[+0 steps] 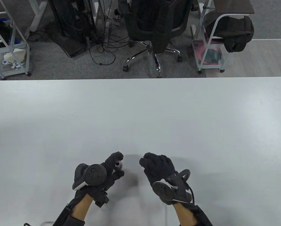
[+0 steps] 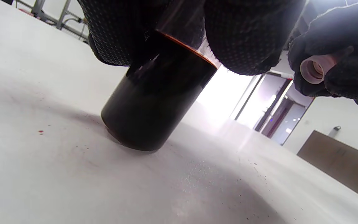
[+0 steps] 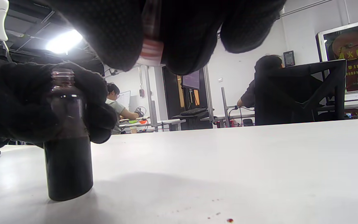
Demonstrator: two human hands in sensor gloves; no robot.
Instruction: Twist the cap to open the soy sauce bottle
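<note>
The white surface (image 1: 201, 122) takes up most of the table view, and both gloved hands sit near its 6 o'clock edge. The left hand (image 1: 107, 169) is at about 7 o'clock, its grip wrapped around the upper part of the soy sauce bottle (image 3: 68, 155), which stands upright on the surface, dark sauce filling most of it. The bottle's threaded neck is bare, so the cap is already off. The right hand (image 1: 159, 168) is just to the right of the bottle, not touching it, with its grip pinched around the cap (image 2: 314, 69), a small pale cap whose open threaded underside shows in the left wrist view. A few tiny reddish specks (image 3: 228, 220) dot the surface nearby.
</note>
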